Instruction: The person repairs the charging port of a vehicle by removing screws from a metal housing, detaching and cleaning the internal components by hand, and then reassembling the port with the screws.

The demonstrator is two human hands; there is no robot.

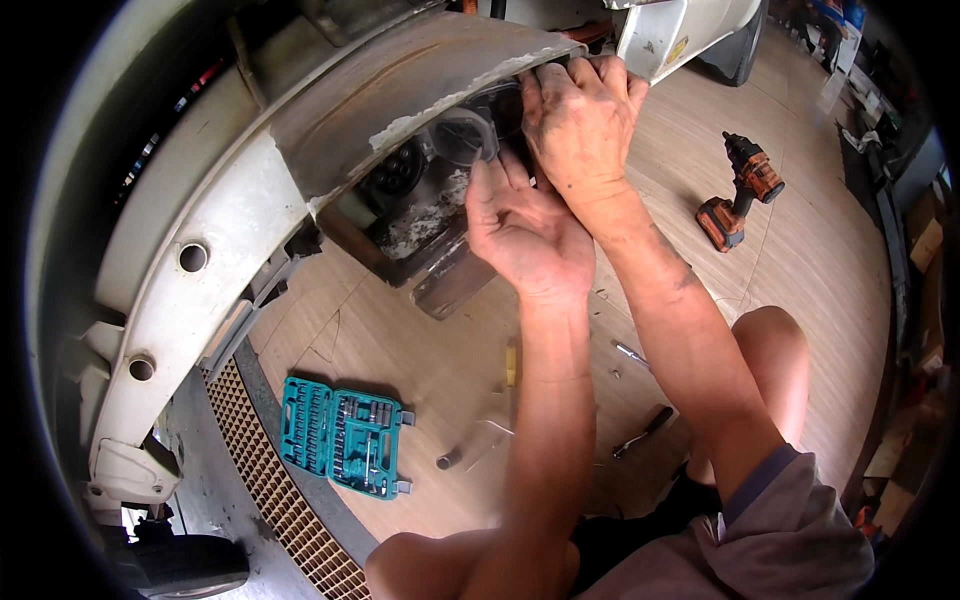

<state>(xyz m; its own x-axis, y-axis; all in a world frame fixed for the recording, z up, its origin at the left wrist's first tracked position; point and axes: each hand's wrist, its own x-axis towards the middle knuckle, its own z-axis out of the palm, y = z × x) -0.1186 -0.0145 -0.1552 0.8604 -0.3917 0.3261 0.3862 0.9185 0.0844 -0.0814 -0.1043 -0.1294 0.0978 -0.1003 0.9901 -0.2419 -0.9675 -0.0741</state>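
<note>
A vehicle's body panel [400,85], brown-grey with chipped white edges, overhangs a dark opening. Inside that opening sits a round clear lens in a dark housing [460,137]. My left hand [530,225] is palm up just below it, fingers stretched into the opening beside the lens's rim; their tips are partly hidden. My right hand [583,125] is back up at the panel's right end, fingers curled together into the opening. Whatever they grip there is hidden. A black round part [397,168] shows deeper inside, to the left of the lens.
An orange-black cordless drill [740,190] lies on the wood-patterned floor to the right. A teal socket set case [345,435] lies open at lower left, by a floor grate [270,480]. A ratchet [642,432], a loose socket [449,459] and a yellow-handled tool [511,366] lie near my legs.
</note>
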